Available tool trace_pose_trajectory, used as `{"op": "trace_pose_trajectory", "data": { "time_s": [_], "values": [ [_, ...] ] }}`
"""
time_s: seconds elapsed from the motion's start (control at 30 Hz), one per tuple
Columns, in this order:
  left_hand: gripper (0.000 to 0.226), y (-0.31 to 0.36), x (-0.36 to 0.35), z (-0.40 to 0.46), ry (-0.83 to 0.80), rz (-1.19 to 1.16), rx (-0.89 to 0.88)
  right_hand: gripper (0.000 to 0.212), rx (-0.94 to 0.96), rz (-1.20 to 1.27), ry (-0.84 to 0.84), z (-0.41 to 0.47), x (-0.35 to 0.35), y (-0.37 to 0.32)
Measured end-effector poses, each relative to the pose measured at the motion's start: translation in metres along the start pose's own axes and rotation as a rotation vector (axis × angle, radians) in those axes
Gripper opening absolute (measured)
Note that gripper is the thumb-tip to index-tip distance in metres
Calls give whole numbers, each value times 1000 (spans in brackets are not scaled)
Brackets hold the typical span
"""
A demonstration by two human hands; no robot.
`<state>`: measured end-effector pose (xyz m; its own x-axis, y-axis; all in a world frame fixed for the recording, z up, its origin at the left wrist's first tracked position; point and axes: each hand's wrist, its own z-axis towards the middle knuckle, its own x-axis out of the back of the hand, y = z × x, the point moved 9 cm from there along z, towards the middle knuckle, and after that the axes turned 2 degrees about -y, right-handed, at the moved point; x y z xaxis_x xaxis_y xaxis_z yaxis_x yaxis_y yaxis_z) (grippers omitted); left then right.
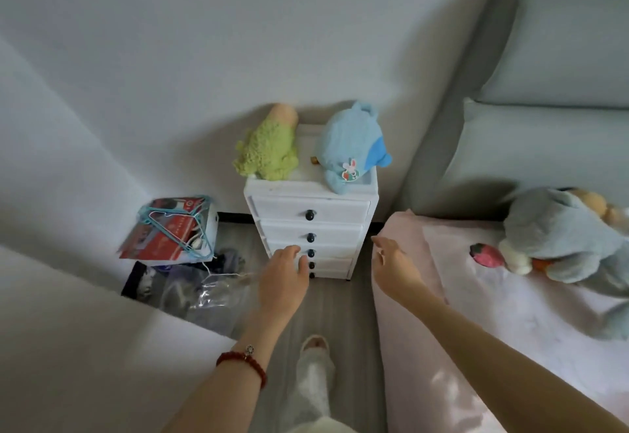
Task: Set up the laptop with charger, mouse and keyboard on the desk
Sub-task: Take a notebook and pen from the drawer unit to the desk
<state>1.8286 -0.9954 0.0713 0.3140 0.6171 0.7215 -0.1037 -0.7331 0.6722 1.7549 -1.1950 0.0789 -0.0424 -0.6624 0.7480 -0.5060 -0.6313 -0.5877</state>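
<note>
No laptop, charger, mouse or keyboard is in view. A narrow white drawer unit [311,209] with dark round knobs stands against the wall between a white surface and a bed. My left hand [284,277] reaches out in front of its lower drawers, fingers apart, holding nothing, close to the third knob [310,253]. My right hand [394,267] hovers beside the unit's right edge, over the corner of the pink bed sheet [476,296], fingers loosely spread and empty.
A green plush [269,150] and a blue plush [350,146] lie on top of the drawer unit. On the floor at left sit a red box with blue hangers [173,228] and plastic bags [190,289]. A grey plush [561,238] lies on the bed. My foot [315,347] is on the grey floor.
</note>
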Motion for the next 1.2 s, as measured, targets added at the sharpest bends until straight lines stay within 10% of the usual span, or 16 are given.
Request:
{"op": "trace_pose_trajectory", "data": {
  "time_s": [0.47, 1.2],
  "values": [
    [32, -80, -132, 190, 40, -99, 290, 71, 19, -540, -15, 197, -65, 28],
    [24, -97, -105, 66, 57, 121, 290, 41, 261, -507, -150, 103, -113, 15]
  ]
}}
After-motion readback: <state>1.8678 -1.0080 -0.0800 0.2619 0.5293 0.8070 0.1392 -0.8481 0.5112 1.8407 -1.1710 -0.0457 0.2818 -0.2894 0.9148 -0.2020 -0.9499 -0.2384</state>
